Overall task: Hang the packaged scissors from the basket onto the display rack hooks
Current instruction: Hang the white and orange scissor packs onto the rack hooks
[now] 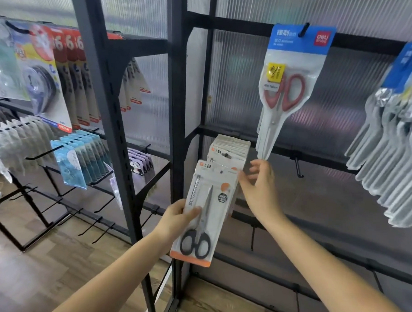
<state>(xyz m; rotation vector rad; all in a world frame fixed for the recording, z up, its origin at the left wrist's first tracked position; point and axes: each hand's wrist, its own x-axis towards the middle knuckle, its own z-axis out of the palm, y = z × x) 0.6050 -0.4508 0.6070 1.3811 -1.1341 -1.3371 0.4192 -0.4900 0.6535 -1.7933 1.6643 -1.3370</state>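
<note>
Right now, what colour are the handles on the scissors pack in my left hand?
Black, on the scissors pack; clearest in the head view.

A flat white card pack of scissors [202,216], trimmed in orange along its bottom edge and printed "SCISSORS" up its left side, stands nearly upright, leaning slightly right, with the black-handled steel pair sealed inside, blades pointing up. Its top edge sits just in front of a row of matching white card packs [229,149] already hanging on the black metal display rack [176,105]. Higher and to the right, a blue-topped clear pouch of red-handled scissors [287,88] hangs from a black rack hook [305,29], blades pointing down.
</note>
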